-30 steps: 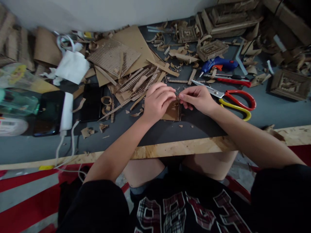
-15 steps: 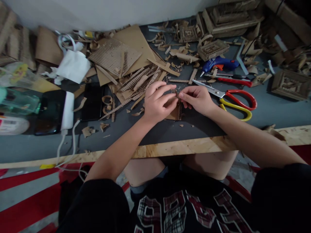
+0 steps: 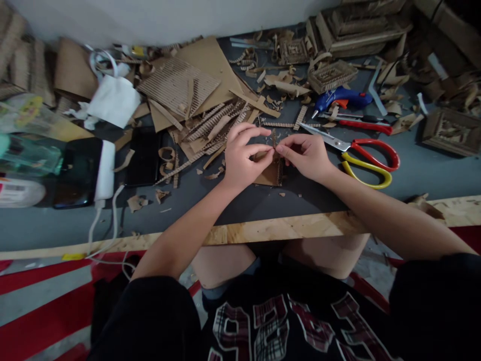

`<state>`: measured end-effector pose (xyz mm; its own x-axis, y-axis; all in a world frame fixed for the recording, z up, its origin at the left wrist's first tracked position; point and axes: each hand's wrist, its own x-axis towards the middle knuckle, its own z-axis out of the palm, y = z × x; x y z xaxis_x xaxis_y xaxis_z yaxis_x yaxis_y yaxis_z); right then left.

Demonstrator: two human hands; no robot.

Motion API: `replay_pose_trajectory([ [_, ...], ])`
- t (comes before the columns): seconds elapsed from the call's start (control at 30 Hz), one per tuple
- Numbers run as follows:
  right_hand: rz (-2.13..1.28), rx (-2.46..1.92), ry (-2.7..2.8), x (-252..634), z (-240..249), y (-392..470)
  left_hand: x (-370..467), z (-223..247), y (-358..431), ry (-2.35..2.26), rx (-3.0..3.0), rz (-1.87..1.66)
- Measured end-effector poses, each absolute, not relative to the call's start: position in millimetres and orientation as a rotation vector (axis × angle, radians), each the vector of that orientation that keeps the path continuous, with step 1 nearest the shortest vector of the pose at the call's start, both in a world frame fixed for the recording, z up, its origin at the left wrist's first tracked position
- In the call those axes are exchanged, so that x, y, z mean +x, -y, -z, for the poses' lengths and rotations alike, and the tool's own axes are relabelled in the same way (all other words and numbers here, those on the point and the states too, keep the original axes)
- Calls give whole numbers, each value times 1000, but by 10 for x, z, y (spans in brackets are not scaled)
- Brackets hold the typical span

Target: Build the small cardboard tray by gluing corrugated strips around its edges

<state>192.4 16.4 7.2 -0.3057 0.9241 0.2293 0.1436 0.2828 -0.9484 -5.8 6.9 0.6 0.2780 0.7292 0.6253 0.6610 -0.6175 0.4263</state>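
Strip (image 3: 274,137) pinched in fingers of left hand (image 3: 244,155) and right hand (image 3: 305,154) | card (image 3: 268,177) partly hidden beneath hands | scissors (image 3: 342,145) laid beside right hand on worktop (image 3: 255,204)

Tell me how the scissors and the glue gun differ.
The scissors have one red and one yellow handle, while the glue gun is mostly blue. The scissors lie closer to the right hand than the glue gun does. In the picture, the scissors point up and left, the glue gun down and left. Both lie on the grey tabletop.
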Motion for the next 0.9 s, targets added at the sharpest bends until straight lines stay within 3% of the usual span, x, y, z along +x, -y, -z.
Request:
replay_pose_trajectory([
  [0.3, -989, -827, 1870, 1943, -10, -174, -73, 0, -67, -1395, 2308, -1256],
  [0.9, -1179, -685, 1857, 1965, -10, -177, -93, -27, -96, -1272, 2237, -1398],
])
